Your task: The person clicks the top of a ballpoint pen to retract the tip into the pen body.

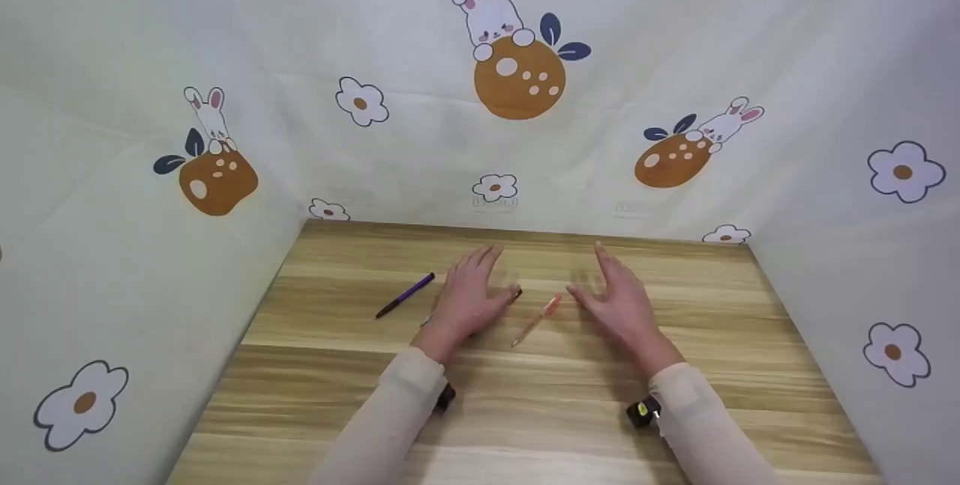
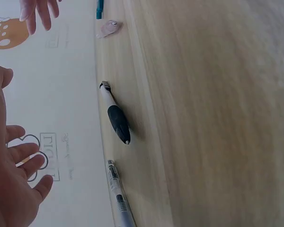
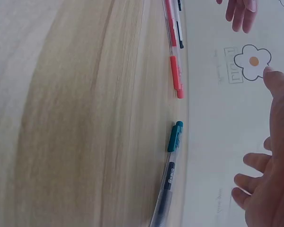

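Observation:
My left hand [image 1: 465,297] is held over the wooden table with its fingers extended, holding nothing. The right hand [image 1: 621,309] hovers on the other side, also with fingers spread. Between the two lies a pink gel pen [image 1: 536,320]. Under the left hand, mostly hidden in the head view, is a white pen with a black grip [image 2: 117,120]. Beside it in the left wrist view lies a clear-barrelled pen [image 2: 117,194]. To the left hand's left rests a purple pen [image 1: 405,295]. A clear pen with a teal cap [image 3: 169,172] shows near the right hand in the right wrist view.
Pale curtains [image 1: 405,163] printed with rabbits, oranges and flowers enclose the table [image 1: 540,425] at the back and both sides. A small black device [image 1: 643,411] is worn at the right wrist, and another [image 1: 446,397] at the left.

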The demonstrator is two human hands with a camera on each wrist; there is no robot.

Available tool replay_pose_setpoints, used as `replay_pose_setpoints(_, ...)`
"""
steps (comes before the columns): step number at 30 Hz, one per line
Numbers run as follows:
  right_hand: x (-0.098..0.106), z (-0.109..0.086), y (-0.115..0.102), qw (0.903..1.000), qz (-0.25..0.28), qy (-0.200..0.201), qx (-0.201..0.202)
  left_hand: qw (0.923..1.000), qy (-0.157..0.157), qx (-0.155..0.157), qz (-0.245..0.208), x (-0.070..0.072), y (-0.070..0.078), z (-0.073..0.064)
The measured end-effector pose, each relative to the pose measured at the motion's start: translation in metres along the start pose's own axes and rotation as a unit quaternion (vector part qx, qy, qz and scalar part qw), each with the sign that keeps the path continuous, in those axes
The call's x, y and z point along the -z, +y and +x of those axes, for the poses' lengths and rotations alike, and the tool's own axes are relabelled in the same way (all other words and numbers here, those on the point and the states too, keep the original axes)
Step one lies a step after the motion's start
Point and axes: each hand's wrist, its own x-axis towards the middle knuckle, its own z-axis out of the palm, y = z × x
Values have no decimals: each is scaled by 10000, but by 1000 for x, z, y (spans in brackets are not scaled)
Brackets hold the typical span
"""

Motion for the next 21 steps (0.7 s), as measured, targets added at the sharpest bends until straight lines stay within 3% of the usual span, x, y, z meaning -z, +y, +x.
replay_pose_setpoints(4,0,-3,1,9989,444,43,-142,9990,33,-24,-437,-1,0,2)
replay_pose_setpoints(11,-1,0,-1,9935,1125,178,28,9918,79,87,-1270,1,2,3)
replay_pose_setpoints(17,0,0,-3,9760,2155,-40,-301,9822,-2,134,-1873,2,2,4)
replay_pose_setpoints(21,2,1,-3,9678,2477,-122,-428,9740,-122,194,-2255,1,0,4)
